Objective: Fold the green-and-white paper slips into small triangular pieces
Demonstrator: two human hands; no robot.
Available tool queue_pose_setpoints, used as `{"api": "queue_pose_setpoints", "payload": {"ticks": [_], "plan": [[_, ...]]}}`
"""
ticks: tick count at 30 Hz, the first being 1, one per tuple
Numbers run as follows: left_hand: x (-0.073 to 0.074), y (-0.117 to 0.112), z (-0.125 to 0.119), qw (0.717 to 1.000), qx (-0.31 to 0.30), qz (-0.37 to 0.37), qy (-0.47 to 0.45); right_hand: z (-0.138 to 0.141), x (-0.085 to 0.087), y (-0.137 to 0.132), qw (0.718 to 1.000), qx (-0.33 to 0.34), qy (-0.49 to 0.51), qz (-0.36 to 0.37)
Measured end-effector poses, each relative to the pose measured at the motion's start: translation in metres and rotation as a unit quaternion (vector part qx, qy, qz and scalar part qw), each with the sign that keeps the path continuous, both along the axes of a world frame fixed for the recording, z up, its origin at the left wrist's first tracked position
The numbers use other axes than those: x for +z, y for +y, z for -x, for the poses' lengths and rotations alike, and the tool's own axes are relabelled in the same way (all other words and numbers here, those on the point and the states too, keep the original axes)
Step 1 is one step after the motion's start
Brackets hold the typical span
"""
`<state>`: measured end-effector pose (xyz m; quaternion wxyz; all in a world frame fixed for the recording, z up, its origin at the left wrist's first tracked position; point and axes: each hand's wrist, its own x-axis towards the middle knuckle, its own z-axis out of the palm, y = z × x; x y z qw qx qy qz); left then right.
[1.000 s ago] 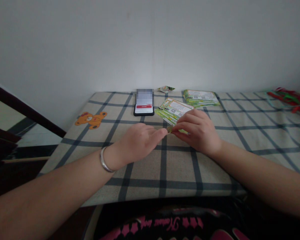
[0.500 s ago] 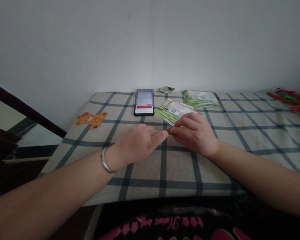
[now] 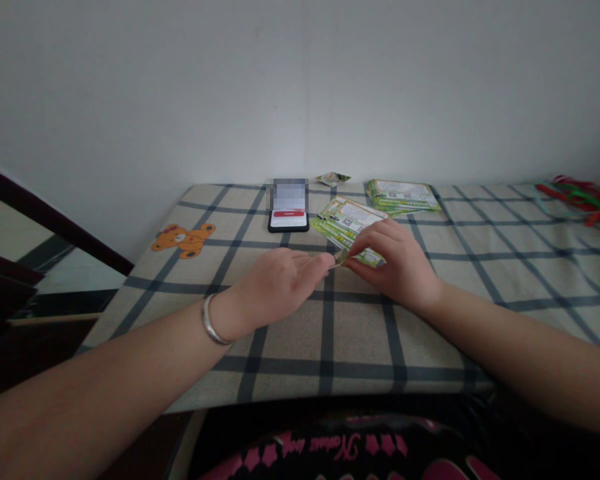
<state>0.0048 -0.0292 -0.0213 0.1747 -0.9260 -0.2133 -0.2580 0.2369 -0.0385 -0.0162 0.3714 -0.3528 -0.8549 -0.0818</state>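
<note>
- A dark wooden rail (image 3: 45,223) runs along the far left, beyond the edge of a cream cloth with a dark grey grid (image 3: 360,333).
- An orange teddy bear print (image 3: 183,241) sits on the left part of the cloth, well apart from both hands.
- A smooth silver bangle (image 3: 211,320) circles the wrist of the person's left hand (image 3: 275,287).
- The left hand lies low over the cloth with its fingers together, and its grip is narrow. Its index fingertip (image 3: 327,261) reaches a small curled green-and-gold piece (image 3: 341,257), but whether it holds the piece cannot be told.
- A black smartphone with a blurred screen (image 3: 289,207) lies at the far edge, left of centre.
- A small crumpled green-and-white packet (image 3: 333,178) lies farther back, near the wall.
- A loose fan of green-and-white printed cards (image 3: 347,230) lies just right of the smartphone, its near corner lifted into the right hand.
- The person's right hand (image 3: 397,263) is pinched narrow on that corner, with the small curled piece at its fingertips, touching the left hand's reach.
- A neat stack of green-and-white printed cards (image 3: 403,195) rests at the far edge, beyond the right hand.
- A tangle of red and green ribbons (image 3: 580,208) lies at the far right.
</note>
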Motion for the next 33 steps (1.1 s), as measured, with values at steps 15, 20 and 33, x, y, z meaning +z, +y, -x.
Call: {"api": "queue_pose_setpoints", "payload": {"ticks": [15, 20, 33], "plan": [[0.0, -0.002, -0.003, 0.999, 0.016, 0.035, -0.033, 0.009, 0.001, -0.004, 0.991, 0.027, 0.061, 0.113], [0.002, -0.003, -0.006, 0.997, 0.048, 0.049, -0.036, 0.01, 0.0, -0.006, 0.995, 0.043, 0.026, 0.088], [0.0, 0.0, -0.005, 0.993, 0.044, 0.095, -0.047, 0.014, 0.002, -0.008, 0.994, 0.022, 0.013, 0.111]]}}
